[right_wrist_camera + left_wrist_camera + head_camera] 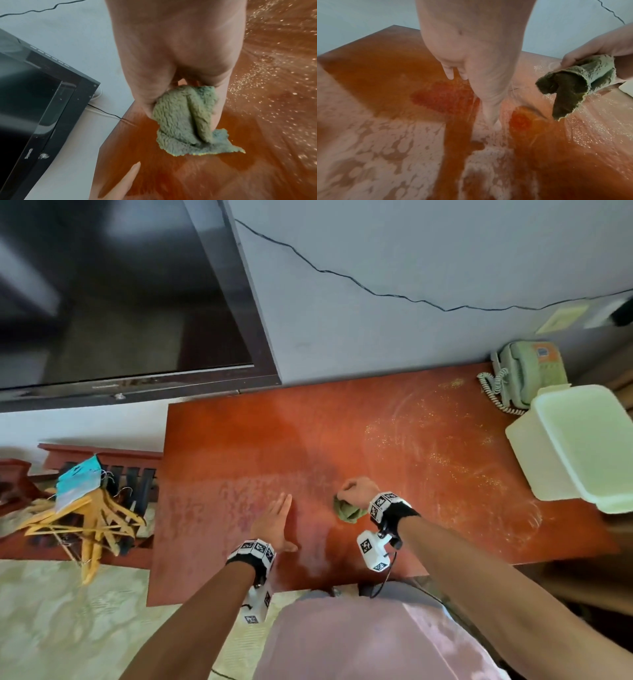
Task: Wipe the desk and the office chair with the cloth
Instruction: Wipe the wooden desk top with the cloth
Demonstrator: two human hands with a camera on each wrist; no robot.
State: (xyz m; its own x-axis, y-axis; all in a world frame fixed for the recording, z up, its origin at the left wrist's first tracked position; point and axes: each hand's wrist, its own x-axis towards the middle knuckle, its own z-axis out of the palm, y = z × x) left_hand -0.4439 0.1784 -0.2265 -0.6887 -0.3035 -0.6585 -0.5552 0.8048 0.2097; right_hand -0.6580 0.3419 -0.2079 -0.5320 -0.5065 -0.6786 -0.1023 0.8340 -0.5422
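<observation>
The reddish-brown desk [239, 446] carries wet streaks and dusty patches. My right hand [356, 491] grips a bunched green cloth [347, 510] near the desk's middle. Seen from the right wrist, the cloth [185, 119] hangs from my curled fingers with its lower edge on the wood. From the left wrist the cloth [578, 83] shows at the right, held just above the surface. My left hand [275, 518] lies flat on the desk to the cloth's left, fingers straight; its palm [471, 54] fills the left wrist view. No office chair is visible.
A pale plastic tub [579, 443] and a green telephone [527, 371] stand at the desk's right end. A dark television [120, 302] hangs on the wall at left, with a thin cable [342, 273] running along the wall. Wooden hangers [85, 522] lie on a rack beside the desk.
</observation>
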